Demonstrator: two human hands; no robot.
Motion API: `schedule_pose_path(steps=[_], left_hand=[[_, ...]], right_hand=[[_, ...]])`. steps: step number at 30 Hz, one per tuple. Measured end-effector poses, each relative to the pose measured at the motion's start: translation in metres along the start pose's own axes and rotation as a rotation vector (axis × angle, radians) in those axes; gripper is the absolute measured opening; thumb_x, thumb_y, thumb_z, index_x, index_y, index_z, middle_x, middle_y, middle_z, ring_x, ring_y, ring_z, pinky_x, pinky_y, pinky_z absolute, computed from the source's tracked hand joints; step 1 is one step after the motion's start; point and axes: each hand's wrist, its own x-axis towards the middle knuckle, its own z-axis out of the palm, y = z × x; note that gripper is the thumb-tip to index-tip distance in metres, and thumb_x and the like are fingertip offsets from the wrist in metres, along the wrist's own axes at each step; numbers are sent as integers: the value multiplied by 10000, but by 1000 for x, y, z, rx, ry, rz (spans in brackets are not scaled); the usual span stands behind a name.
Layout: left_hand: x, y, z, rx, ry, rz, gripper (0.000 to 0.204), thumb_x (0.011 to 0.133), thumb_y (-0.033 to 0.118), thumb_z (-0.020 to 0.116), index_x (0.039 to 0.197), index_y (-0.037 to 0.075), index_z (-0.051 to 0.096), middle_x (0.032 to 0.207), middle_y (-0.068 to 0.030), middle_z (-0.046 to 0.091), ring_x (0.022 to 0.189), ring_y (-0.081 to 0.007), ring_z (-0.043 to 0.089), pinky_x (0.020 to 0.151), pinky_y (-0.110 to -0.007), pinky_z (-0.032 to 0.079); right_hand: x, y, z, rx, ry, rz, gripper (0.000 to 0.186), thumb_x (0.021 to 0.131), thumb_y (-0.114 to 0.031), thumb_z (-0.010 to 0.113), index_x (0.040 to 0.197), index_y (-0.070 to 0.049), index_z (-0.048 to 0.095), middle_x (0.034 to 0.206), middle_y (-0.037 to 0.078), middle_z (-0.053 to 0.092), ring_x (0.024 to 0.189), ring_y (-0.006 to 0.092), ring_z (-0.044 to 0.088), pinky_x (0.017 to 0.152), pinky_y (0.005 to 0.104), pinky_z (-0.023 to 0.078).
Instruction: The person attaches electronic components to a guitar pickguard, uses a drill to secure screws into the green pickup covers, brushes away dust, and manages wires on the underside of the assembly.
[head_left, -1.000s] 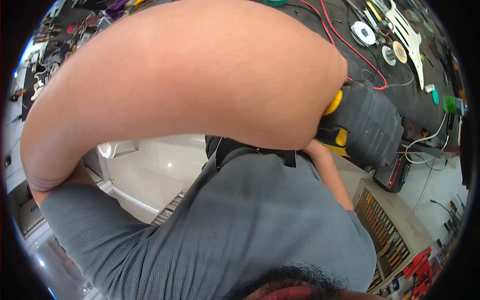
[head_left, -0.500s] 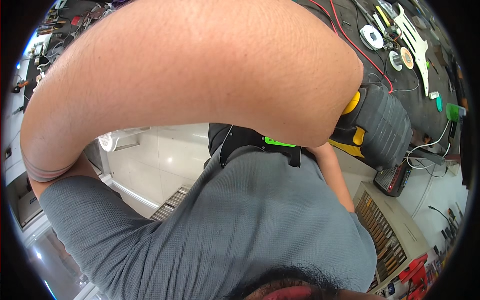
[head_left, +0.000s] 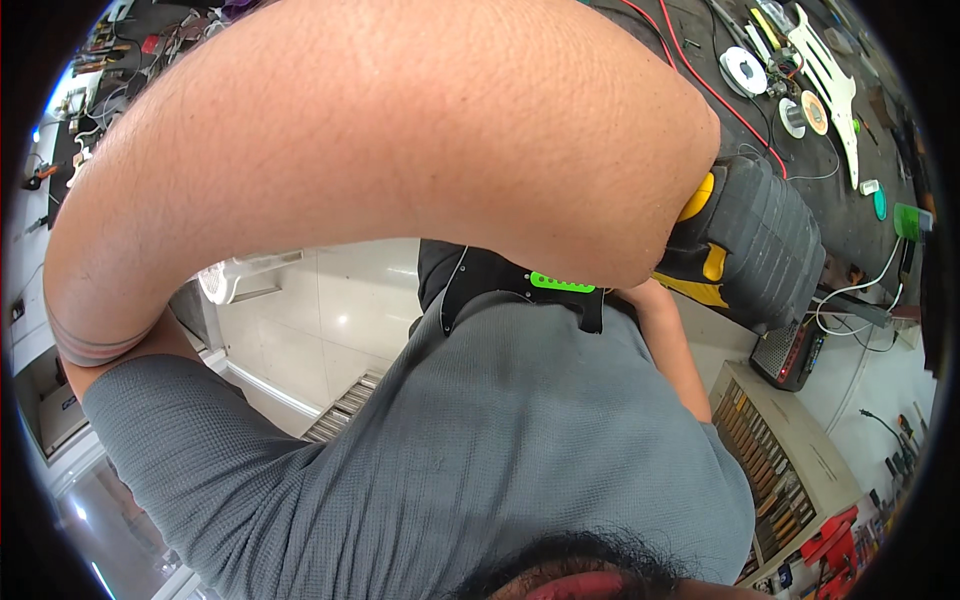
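My left forearm (head_left: 400, 130) spans the upper part of the head view, bent from the elbow at the left over to the right. Its hand is hidden behind the arm, so its fingers do not show. Against the far end of that forearm is a bulky black-and-yellow power tool (head_left: 760, 245). My right forearm (head_left: 675, 345) rises from the grey sleeve and passes under the left one, where the right hand's fingers are hidden. Between my body and the left forearm lies a black panel (head_left: 480, 285) with screws and a bright green slotted piece (head_left: 563, 283).
A dark workbench (head_left: 640, 30) holds red cables, wire spools (head_left: 743, 72) and a white frame-like part (head_left: 830, 90). At the lower right stand a red-and-black box (head_left: 787, 355) and a cabinet with rows of slots (head_left: 775, 460). Pale tiled floor (head_left: 340, 320) shows below.
The left forearm's lower edge has lifted slightly and uncovers more of the green piece. The power tool has shifted a little up and left.
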Motion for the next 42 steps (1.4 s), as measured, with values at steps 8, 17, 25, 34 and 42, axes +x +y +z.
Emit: schedule_pose_path(steps=[8, 17, 25, 34, 42], left_hand=[[3, -4, 4, 5, 33, 6, 603, 681, 182, 882, 1246, 26, 743, 1163, -156, 783, 1000, -353, 768, 908, -423, 611], [-13, -9, 6, 11, 42, 6, 614, 680, 206, 882, 1248, 21, 744, 1178, -156, 781, 1006, -349, 768, 920, -423, 611], [-23, -12, 11, 23, 81, 26, 624, 679, 227, 883, 1250, 17, 744, 1191, -156, 780, 1012, -346, 768, 931, -423, 611], [-55, -55, 11, 199, 435, 274, 637, 678, 250, 883, 1252, 13, 744, 1206, -156, 779, 1018, -342, 768, 944, -423, 610], [-65, -21, 17, -476, 301, -488, 617, 882, 386, 678, 1295, -69, 735, 1227, -170, 786, 1140, -212, 764, 1031, -316, 572]], right_hand=[[0, 0, 0, 11, 1, 5, 367, 961, -110, 789, 1289, 27, 698, 1210, 96, 769, 1093, 168, 696, 981, 351, 557], [2, 0, 0, 20, 1, 10, 392, 962, -121, 801, 1307, 29, 691, 1229, 89, 763, 1111, 168, 690, 994, 351, 552], [6, -1, 2, 32, -11, 14, 415, 962, -130, 811, 1323, 30, 684, 1247, 83, 757, 1126, 167, 685, 1006, 351, 547], [11, 1, 10, 126, 2, 39, 440, 962, -141, 822, 1340, 31, 677, 1266, 75, 751, 1144, 167, 679, 1019, 351, 542], [17, 2, 17, 158, 90, 66, 543, 876, -190, 883, 1328, 39, 689, 1238, 126, 762, 1128, 181, 694, 1021, 341, 540]])
